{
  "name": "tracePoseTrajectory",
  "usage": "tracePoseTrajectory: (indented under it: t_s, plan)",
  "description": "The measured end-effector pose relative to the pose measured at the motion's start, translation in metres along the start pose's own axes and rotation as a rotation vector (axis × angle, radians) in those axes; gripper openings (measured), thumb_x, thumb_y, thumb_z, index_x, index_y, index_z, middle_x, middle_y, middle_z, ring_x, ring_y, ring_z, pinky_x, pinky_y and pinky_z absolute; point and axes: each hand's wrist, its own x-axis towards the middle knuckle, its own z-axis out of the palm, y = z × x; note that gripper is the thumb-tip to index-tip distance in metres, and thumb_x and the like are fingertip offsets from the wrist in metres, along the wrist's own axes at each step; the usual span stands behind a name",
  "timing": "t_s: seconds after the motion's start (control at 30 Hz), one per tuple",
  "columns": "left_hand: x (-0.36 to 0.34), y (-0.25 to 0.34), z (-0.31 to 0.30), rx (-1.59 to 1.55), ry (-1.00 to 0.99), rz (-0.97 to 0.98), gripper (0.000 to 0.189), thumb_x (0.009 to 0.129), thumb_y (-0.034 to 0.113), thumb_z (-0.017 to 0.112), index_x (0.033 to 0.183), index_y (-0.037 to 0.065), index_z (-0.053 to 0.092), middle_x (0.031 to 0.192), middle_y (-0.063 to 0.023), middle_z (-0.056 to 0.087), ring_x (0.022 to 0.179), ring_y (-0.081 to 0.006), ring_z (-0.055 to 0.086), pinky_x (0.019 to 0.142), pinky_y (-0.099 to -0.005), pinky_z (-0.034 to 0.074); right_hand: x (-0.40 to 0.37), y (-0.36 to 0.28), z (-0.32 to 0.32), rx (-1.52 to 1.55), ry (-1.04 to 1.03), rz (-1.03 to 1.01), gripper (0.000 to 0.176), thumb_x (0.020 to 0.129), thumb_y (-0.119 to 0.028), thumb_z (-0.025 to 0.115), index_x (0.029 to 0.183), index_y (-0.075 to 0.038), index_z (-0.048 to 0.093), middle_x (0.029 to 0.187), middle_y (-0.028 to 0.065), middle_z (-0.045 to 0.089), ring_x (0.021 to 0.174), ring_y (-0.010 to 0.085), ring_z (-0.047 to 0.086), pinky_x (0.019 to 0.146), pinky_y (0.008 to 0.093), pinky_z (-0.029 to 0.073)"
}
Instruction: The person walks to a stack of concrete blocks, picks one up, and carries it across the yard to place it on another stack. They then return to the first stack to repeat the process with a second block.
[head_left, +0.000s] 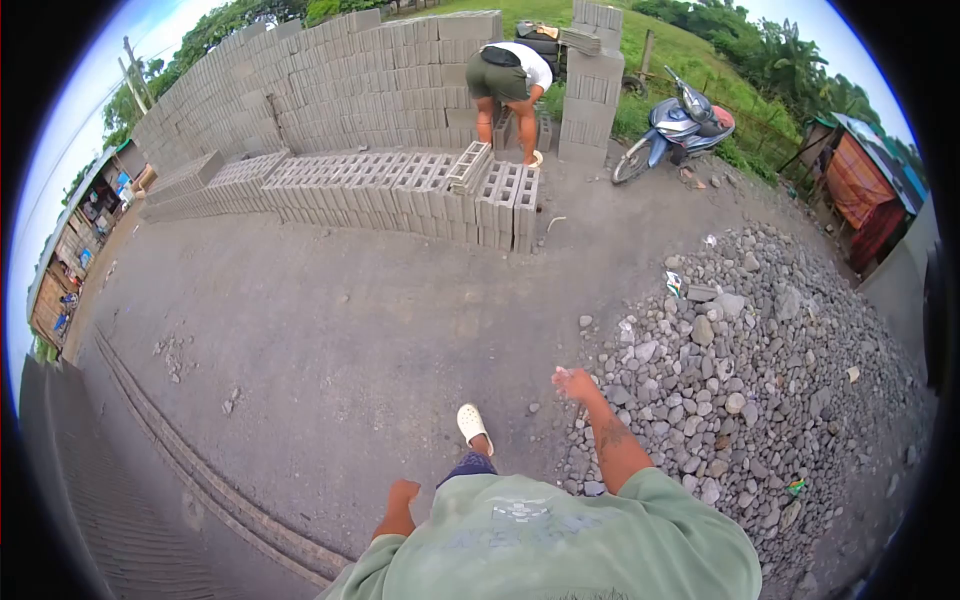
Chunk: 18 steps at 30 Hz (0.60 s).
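My right hand [574, 383] is stretched forward above the ground at the left edge of the gravel pile [740, 370]. Nothing shows in it, and its fingers look loosely curled; how far they close is too small to tell. Low in the view, my left hand [404, 490] hangs beside my green shirt [540, 540], its fingers not clearly visible. Neither hand touches a block. A white clog [472, 422] on one foot is on the grey ground between the hands. Ahead stands a long low row of hollow concrete blocks [400, 205].
Behind the row rises a high wall of stacked blocks [340, 85]. A person [505, 80] bends over at its right end. A motorcycle [680, 130] is parked near a block column [590, 100]. Sheds stand at both sides.
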Motion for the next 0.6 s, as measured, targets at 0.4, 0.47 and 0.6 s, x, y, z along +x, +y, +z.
tracePoseTrajectory:
  t_s: [0.4,0.47,0.6]
  plan:
    - [0.215,0.415,-0.230,0.106,0.323,0.600,0.032,0.074,0.033,0.055,0.082,0.003,0.065,0.086,-0.0211,0.061,0.084,-0.0370,0.058,0.074,-0.0419,0.047,0.038,0.157,-0.055,0.426,0.306,0.640,0.038,0.089,-0.035,0.043,0.088,-0.001,0.059,0.084,0.0129,0.063,0.062,0.0239,0.060,0.045,0.0355,0.048]
    - [0.216,0.470,-0.258,0.015,0.301,0.589,0.031,0.074,0.032,0.056,0.083,0.004,0.064,0.086,-0.0210,0.061,0.084,-0.0365,0.058,0.075,-0.0421,0.046,0.053,0.237,-0.048,0.553,0.389,0.891,0.037,0.088,-0.034,0.044,0.090,-0.001,0.060,0.082,0.0132,0.063,0.060,0.0249,0.060,0.044,0.0359,0.046]
    - [0.255,0.536,-0.266,0.074,0.251,0.471,0.029,0.074,0.028,0.058,0.085,0.002,0.064,0.091,-0.0207,0.061,0.086,-0.0350,0.058,0.078,-0.0414,0.046,0.132,0.240,-0.069,-0.048,0.096,0.623,0.036,0.088,-0.034,0.045,0.092,-0.001,0.059,0.081,0.0128,0.064,0.060,0.0242,0.060,0.045,0.0355,0.045]
